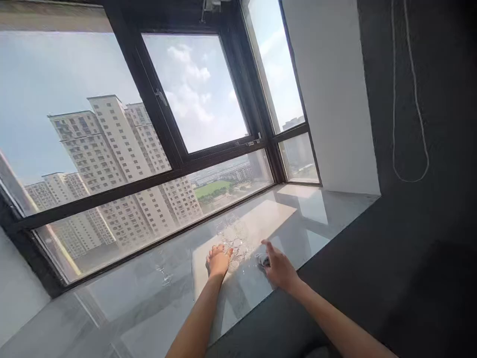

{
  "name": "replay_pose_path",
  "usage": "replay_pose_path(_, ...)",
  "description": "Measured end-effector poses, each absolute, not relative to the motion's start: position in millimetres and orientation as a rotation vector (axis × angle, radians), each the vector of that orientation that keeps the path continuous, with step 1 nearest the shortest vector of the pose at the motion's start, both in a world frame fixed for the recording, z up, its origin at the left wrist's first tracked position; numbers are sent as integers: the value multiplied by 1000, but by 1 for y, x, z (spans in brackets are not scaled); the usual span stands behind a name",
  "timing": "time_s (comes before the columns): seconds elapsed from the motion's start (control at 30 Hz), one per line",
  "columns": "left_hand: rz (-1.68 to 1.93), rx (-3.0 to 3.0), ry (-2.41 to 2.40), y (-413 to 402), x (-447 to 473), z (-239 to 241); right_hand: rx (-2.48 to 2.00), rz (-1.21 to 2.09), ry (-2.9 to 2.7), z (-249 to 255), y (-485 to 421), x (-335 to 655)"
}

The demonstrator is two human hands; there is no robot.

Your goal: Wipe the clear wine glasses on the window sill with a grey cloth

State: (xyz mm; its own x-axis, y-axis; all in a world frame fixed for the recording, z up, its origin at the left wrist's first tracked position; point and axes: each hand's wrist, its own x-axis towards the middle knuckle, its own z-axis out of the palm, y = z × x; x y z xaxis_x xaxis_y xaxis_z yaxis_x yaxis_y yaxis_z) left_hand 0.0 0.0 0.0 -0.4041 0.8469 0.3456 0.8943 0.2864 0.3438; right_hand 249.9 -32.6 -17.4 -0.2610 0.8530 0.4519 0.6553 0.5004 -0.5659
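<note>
Several clear glasses (238,241) stand close together on the glossy windowsill (149,318), their outlines faint in the glare. My left hand (219,259) is at the near left side of this group, fingers curled and thumb toward the glasses. It seems to grip one clear glass, mostly hidden by the hand. Right of the group, my right hand (278,267) holds a bunched grey cloth (263,259) low over the sill, its index finger stretched forward. Apart from the others, a stemmed glass (164,274) stands farther left.
A dark-framed window (179,161) rises behind the sill, with a handle (161,97) on its frame. The sill's front edge (337,233) runs diagonally above a dark area. At the right, a looped white cord (394,124) hangs against the dark wall.
</note>
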Motion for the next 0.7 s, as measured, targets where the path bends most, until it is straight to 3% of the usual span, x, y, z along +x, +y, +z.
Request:
replay_pose_path(0.23,-1502,-1161,-2061,-37,-38,17,-1204,253,-2035,-23,-34,254)
replay_pose_path(0.33,-1550,-765,-1953,-67,-85,25,-1106,203,-2081,-23,-34,255)
replay_pose_path(0.47,-1617,-356,-2216,-91,-142,27,-1065,193,-2135,-23,-33,254)
replay_pose_path(0.7,-1434,-564,-2618,-81,-169,26,-1086,276,-2135,-19,-35,254)
